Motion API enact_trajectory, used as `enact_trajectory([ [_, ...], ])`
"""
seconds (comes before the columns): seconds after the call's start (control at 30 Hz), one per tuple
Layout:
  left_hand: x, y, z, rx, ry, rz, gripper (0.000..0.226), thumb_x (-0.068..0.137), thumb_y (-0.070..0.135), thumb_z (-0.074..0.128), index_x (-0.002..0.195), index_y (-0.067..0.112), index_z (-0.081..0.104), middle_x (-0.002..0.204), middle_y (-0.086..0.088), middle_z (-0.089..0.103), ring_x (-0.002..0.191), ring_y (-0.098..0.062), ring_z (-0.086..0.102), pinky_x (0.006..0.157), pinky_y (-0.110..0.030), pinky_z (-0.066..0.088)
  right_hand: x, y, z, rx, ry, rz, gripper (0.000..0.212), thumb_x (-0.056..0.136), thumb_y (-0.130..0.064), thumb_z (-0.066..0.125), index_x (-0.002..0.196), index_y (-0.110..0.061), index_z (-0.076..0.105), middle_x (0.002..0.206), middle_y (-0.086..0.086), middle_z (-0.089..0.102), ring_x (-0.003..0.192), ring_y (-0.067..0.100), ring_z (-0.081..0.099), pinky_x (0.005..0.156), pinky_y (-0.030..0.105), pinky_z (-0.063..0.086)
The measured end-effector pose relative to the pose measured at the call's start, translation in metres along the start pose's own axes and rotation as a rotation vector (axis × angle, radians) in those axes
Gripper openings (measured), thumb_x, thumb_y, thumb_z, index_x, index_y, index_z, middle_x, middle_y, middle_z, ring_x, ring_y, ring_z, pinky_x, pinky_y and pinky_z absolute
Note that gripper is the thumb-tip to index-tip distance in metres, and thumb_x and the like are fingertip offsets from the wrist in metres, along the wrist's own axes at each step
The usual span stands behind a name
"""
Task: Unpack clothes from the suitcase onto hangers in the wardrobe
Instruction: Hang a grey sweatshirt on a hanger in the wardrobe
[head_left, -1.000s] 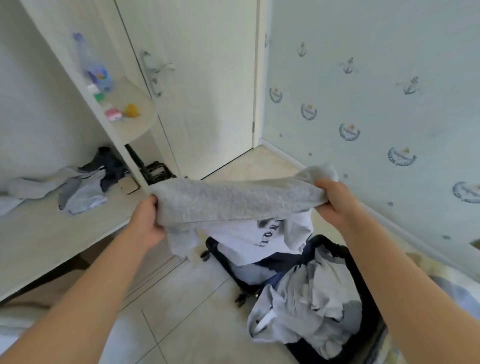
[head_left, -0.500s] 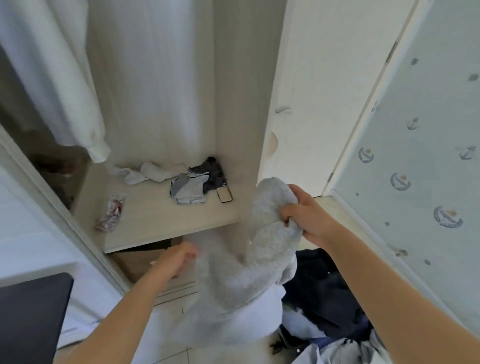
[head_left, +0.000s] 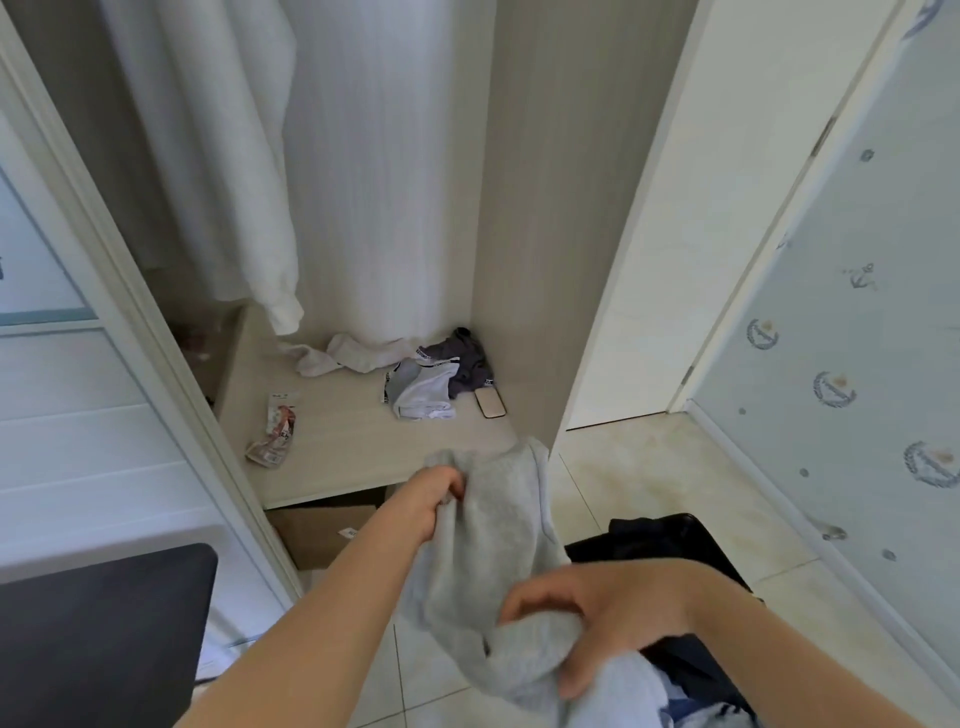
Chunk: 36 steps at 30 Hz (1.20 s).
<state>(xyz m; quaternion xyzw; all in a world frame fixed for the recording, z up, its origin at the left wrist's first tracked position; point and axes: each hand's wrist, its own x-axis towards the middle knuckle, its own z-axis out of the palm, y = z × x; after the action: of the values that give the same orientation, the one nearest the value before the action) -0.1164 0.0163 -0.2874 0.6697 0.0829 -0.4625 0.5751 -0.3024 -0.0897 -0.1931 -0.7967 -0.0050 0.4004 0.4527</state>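
The left hand (head_left: 436, 488) and right hand (head_left: 597, 613) both grip the grey fuzzy top (head_left: 498, 545), which looks soft, light and floppy, so its shoulders seem best to hold.

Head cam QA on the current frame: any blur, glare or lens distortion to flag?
Head view: strong wide-angle distortion, so the wardrobe and door edges lean outward. Head view: soft, even daylight with no glare, dimmer behind the white garment. Head view: left hand, right hand and sweater are slightly smeared, while the phone is sharp.
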Motion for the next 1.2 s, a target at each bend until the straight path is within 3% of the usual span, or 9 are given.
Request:
enact_trajectory([
  [0.13, -0.023, 0.025, 0.003, -0.129, -0.082, 0.165, 0.029, 0.091, 0.006, 0.043, 0.075, 0.002, 0.067, 0.072, -0.014, 0.067, 0.064, -0.026, 0.064, 0.056, -0.029, 0.054, 0.018, 0.017, -0.009, 0.015, -0.03, 0.052, 0.036, 0.087, -0.013, 0.067, 0.121, -0.021, 0.059, 0.124, -0.004, 0.062, 0.11, 0.015, 0.06, 0.105, 0.034, 0.045],
  [0.4, -0.099, 0.082, -0.011, -0.021, -0.075, 0.397, 0.03, 0.086, 0.042, 0.061, 0.076, 0.016, 0.069, 0.075, -0.005, 0.071, 0.07, -0.018, 0.067, 0.071, -0.028, 0.049, 0.03, 0.041, -0.098, 0.354, 0.516, 0.011, 0.029, 0.09, -0.003, 0.06, 0.118, -0.006, 0.057, 0.113, 0.013, 0.068, 0.091, 0.019, 0.069, 0.084, 0.027, 0.056],
  [0.53, -0.134, 0.109, -0.025, 0.033, -0.024, 0.46, 0.033, 0.082, 0.044, 0.064, 0.092, 0.014, 0.07, 0.085, -0.003, 0.075, 0.074, -0.014, 0.072, 0.068, -0.025, 0.054, 0.052, 0.019, -0.119, 0.265, 0.68, -0.139, 0.063, 0.081, 0.004, 0.068, 0.133, -0.02, 0.041, 0.126, 0.009, 0.043, 0.088, 0.019, 0.056, 0.071, 0.022, 0.049],
  [0.67, -0.164, 0.132, -0.036, 0.0, -0.027, 0.574, 0.04, 0.079, 0.046, 0.058, 0.095, 0.012, 0.07, 0.083, -0.005, 0.074, 0.072, -0.015, 0.071, 0.066, -0.024, 0.056, 0.081, -0.005, -0.117, -0.062, 0.745, -0.281, 0.114, 0.062, -0.027, 0.088, 0.148, -0.036, 0.014, 0.139, -0.005, 0.02, 0.127, 0.016, 0.031, 0.109, 0.034, 0.032],
  [0.8, -0.185, 0.139, -0.049, -0.089, 0.015, 0.653, 0.045, 0.073, 0.052, 0.062, 0.082, 0.01, 0.076, 0.076, -0.007, 0.07, 0.067, -0.018, 0.067, 0.061, -0.025, 0.057, 0.103, -0.026, -0.102, -0.106, 0.683, -0.345, 0.14, 0.043, -0.054, 0.088, 0.15, -0.035, 0.0, 0.151, -0.012, 0.008, 0.142, 0.011, 0.01, 0.117, 0.04, 0.019],
  [0.9, -0.193, 0.131, -0.064, -0.131, 0.041, 0.656, 0.041, 0.071, 0.047, 0.068, 0.085, 0.01, 0.077, 0.078, -0.008, 0.07, 0.066, -0.019, 0.067, 0.061, -0.024, 0.056, 0.109, -0.039, -0.101, 0.185, 0.487, -0.437, 0.115, 0.063, -0.034, 0.088, 0.149, -0.033, 0.012, 0.147, -0.014, 0.019, 0.135, 0.006, 0.018, 0.106, 0.025, 0.023],
  [1.0, -0.199, 0.119, -0.079, -0.056, 0.074, 0.619, 0.049, 0.063, 0.028, 0.08, 0.105, 0.008, 0.065, 0.075, -0.006, 0.07, 0.06, -0.016, 0.066, 0.056, -0.022, 0.055, 0.117, -0.045, -0.108, 0.438, 0.421, -0.496, 0.101, 0.066, -0.036, 0.085, 0.143, -0.047, 0.022, 0.149, -0.013, 0.02, 0.136, 0.011, 0.018, 0.105, 0.032, 0.024],
  [1.1, -0.198, 0.112, -0.088, -0.058, 0.068, 0.636, 0.076, 0.044, 0.02, 0.08, 0.115, 0.009, 0.053, 0.074, -0.005, 0.069, 0.055, -0.013, 0.065, 0.048, -0.019, 0.052, 0.124, -0.055, -0.109, 0.282, 0.424, -0.588, 0.063, 0.082, -0.034, 0.073, 0.134, -0.045, 0.042, 0.144, -0.019, 0.037, 0.137, 0.009, 0.027, 0.108, 0.031, 0.026],
  [1.2, -0.196, 0.111, -0.095, -0.016, 0.021, 0.638, 0.072, 0.041, 0.019, 0.083, 0.106, 0.005, 0.056, 0.07, -0.004, 0.068, 0.054, -0.012, 0.064, 0.048, -0.019, 0.051, 0.124, -0.074, -0.103, 0.338, 0.42, -0.695, 0.025, 0.092, -0.022, 0.061, 0.117, -0.022, 0.061, 0.118, -0.007, 0.066, 0.118, 0.01, 0.055, 0.101, 0.027, 0.039],
])
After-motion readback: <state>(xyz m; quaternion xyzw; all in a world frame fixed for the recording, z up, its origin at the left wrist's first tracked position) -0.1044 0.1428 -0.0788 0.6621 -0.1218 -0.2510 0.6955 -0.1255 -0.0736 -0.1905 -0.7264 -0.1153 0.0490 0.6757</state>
